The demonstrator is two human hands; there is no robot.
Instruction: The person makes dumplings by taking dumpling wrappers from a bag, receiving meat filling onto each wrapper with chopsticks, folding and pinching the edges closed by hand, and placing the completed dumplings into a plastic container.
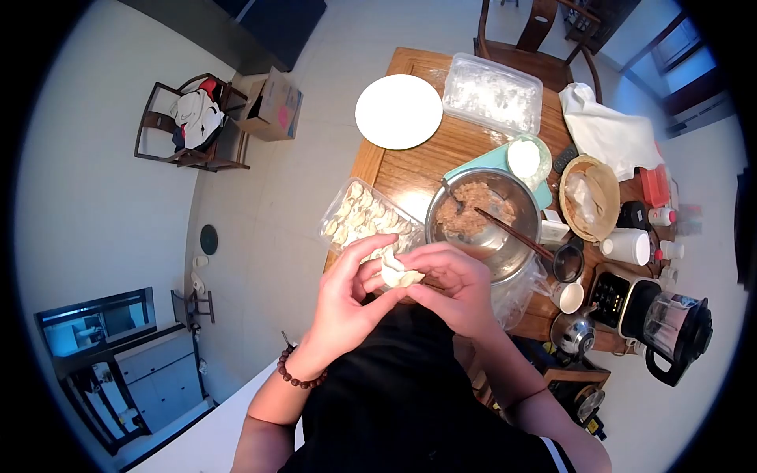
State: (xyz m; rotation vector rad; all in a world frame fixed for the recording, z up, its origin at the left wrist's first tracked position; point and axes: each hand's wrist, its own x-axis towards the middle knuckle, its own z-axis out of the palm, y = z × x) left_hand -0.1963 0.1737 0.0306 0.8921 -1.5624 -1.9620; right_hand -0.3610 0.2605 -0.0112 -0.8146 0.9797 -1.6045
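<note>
Between my fingers is a pale folded dumpling [400, 277], held up in front of my body near the table edge. My left hand [348, 293], with a beaded bracelet on its wrist, grips it from the left. On the other side my right hand [451, 288] pinches it with thumb and fingers. Just beyond my hands lies a clear tray of dumplings [363, 214] in rows, partly covered by my fingers. A steel bowl [432, 229] of minced filling [482, 203] stands to the right, with chopsticks [512, 230] and a spoon resting in it.
Further back are a white plate [398, 112] and a flour-dusted plastic box [494, 94]. At right stand a round basket [590, 197], a white cloth [603, 130], a paper cup [568, 296], a kettle [572, 334] and a blender [674, 327]. A chair [540, 39] is behind the table.
</note>
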